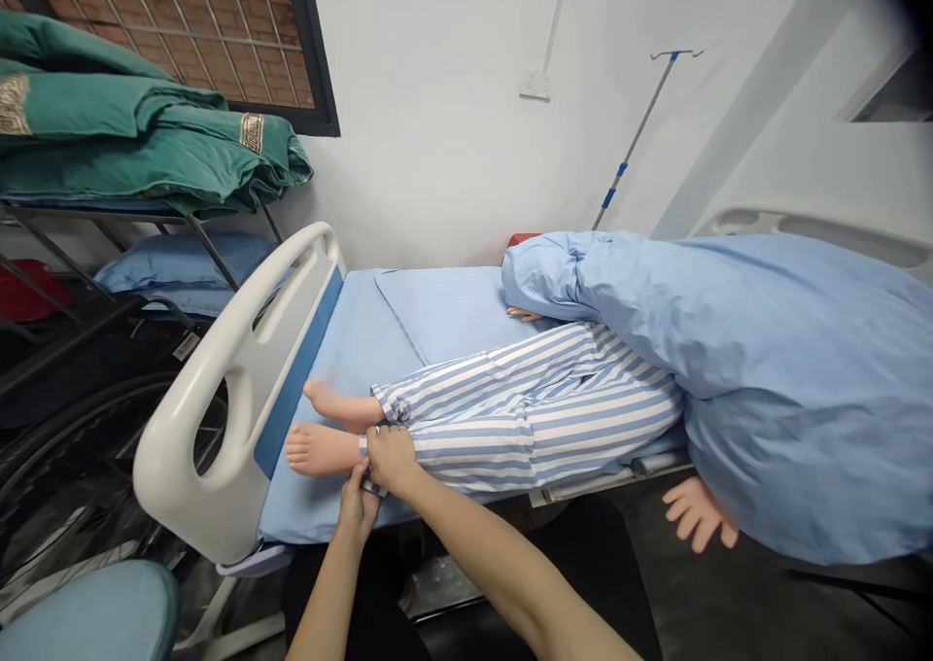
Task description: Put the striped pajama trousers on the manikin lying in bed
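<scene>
A manikin in blue-and-white striped pyjama trousers [539, 408] lies on the bed, its bare near foot [321, 449] and far foot [339, 405] pointing toward the footboard. At the near ankle, my right hand [392, 457] is closed on the trouser cuff from above. Just below it, my left hand [360, 505] pinches the cuff's lower edge beside the bed's near side. Part of the gripped cloth is hidden by my fingers. A light blue quilt [787, 379] covers the manikin's upper body, and one manikin hand [701, 515] sticks out beneath it.
A white footboard [164, 447] stands left of the feet. Beyond it are a wheelchair wheel [44, 486], a blue-green seat [94, 612] and a rack with green quilts [146, 146]. An IV pole [641, 131] rises behind the bed. Light blue sheeting [437, 311] covers the mattress.
</scene>
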The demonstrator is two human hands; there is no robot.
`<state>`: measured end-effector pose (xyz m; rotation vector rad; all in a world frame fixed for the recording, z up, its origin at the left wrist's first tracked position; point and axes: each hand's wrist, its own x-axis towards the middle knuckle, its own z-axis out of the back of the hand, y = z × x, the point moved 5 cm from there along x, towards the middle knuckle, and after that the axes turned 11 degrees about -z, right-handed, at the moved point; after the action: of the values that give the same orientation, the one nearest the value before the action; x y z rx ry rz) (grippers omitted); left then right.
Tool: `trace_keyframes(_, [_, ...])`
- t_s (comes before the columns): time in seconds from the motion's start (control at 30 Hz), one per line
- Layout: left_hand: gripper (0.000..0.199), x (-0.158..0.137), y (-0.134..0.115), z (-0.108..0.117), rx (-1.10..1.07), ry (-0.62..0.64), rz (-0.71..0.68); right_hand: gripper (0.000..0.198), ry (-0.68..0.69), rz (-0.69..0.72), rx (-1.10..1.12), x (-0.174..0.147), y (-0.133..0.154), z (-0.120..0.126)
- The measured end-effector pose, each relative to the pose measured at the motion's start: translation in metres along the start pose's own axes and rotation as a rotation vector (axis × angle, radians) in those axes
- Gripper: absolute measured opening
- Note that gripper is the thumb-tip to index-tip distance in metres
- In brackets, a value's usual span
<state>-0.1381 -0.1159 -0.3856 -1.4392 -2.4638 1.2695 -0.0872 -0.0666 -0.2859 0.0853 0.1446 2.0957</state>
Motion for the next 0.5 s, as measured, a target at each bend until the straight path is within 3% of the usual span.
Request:
trace_keyframes(0.17, [0.008, -0.004, -0.004, -0.003, 0.041, 0.023, -0.049, 0.047, 0.010, 0.059, 0.027, -0.003, 0.001, 0.005])
trace_keyframes(0.3, [0.011, -0.008, -0.006, -0.006, 0.040, 0.056, -0.036, 0.060, -0.002, 0.204, 0.065, -0.014, -0.008, 0.021])
trace_keyframes(0.4, [0.015, -0.011, -0.007, -0.011, 0.041, 0.086, -0.011, 0.064, -0.080, 0.272, 0.050, -0.026, -0.032, 0.042])
trace_keyframes(0.5, [0.016, -0.017, -0.009, -0.017, 0.069, 0.063, 0.014, 0.065, -0.080, 0.214, -0.022, -0.036, -0.071, 0.051])
